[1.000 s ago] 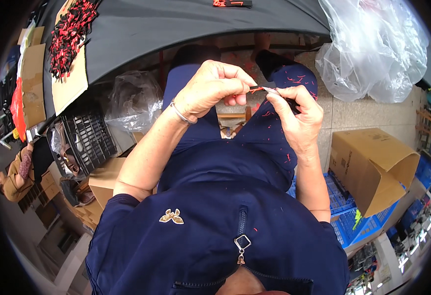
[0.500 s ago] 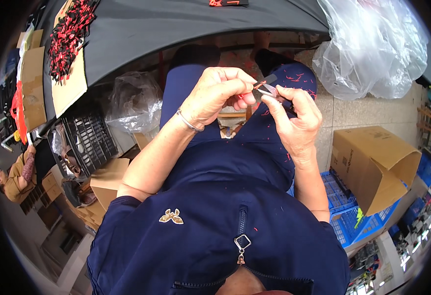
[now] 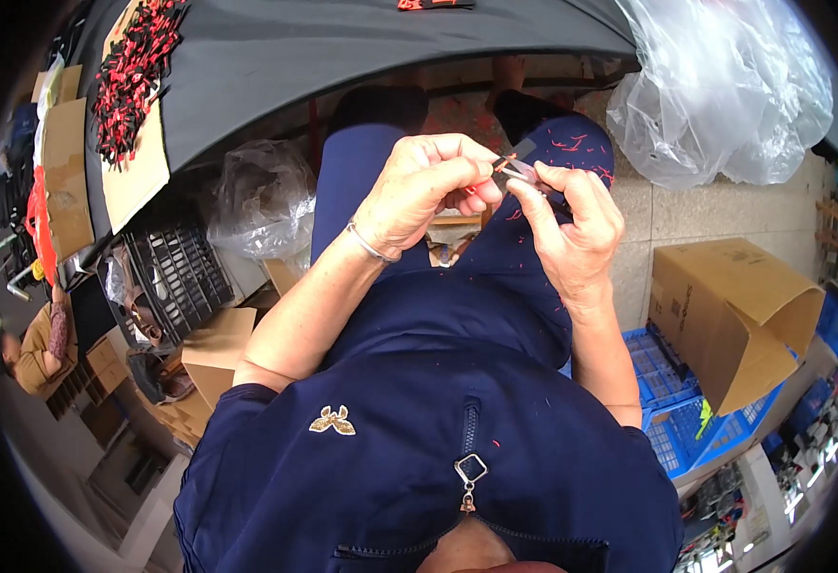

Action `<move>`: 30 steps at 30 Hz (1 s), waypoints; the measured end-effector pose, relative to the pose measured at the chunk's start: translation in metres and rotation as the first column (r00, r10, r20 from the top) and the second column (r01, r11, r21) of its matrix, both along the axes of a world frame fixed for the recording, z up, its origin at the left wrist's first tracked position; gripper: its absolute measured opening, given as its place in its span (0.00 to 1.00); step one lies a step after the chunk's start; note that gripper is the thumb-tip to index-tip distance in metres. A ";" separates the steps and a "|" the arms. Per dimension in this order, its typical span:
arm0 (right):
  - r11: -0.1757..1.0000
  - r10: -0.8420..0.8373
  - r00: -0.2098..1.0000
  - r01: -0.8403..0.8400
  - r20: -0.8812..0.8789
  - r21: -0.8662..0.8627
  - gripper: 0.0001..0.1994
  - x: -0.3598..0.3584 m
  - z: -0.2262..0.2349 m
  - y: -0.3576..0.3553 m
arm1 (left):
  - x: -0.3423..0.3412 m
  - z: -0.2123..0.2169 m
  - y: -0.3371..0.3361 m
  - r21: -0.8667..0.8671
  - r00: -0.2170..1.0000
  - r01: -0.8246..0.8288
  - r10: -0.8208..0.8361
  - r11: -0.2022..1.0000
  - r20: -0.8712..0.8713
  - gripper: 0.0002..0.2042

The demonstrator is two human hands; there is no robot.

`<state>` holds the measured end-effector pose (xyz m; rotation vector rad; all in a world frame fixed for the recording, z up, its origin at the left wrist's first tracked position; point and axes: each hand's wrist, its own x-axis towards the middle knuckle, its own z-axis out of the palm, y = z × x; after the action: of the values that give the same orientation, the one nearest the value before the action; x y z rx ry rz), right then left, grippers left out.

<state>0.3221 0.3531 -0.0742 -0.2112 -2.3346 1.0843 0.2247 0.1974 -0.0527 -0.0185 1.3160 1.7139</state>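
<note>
Above my lap, my left hand point(image 3: 430, 188) pinches a small black-and-red fabric piece point(image 3: 505, 163) between thumb and fingertips. My right hand point(image 3: 577, 222) is closed around small metal thread snips point(image 3: 522, 173), their blades right at the piece by my left fingertips. The right fingers partly hide the snips. Short red thread scraps point(image 3: 572, 145) are strewn over my right trouser leg. At the upper left, a heap of similar black-and-red pieces point(image 3: 137, 81) lies on cardboard.
A black-covered table point(image 3: 343, 43) stands ahead, with another black-and-red bundle point(image 3: 435, 4) at its far side. Clear plastic bags point(image 3: 720, 105) hang at the right, above a cardboard box point(image 3: 725, 315) and blue crates point(image 3: 672, 420). A black crate point(image 3: 185, 277) and another person point(image 3: 42, 344) are at left.
The blades have shifted slightly against the piece, and both hands keep nearly the same place and hold. The view has tilted a little.
</note>
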 end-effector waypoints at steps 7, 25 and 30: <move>0.999 -0.029 0.999 0.030 0.019 -0.041 0.10 0.000 0.000 -0.002 | 0.003 -0.002 0.000 0.031 0.999 -0.031 0.030 0.999 0.026 0.08; 0.972 0.210 0.978 -0.207 0.017 -0.110 0.18 0.002 0.006 -0.007 | 0.003 0.000 -0.012 -0.073 0.980 0.060 -0.072 0.996 -0.184 0.08; 0.985 0.150 0.982 -0.138 0.118 -0.106 0.11 -0.001 0.006 -0.012 | 0.004 -0.002 -0.018 -0.046 0.988 0.052 -0.058 0.998 -0.143 0.08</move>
<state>0.3208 0.3406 -0.0686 -0.1521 -2.4417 1.2909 0.2289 0.1791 -0.0551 0.1190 1.4454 1.6662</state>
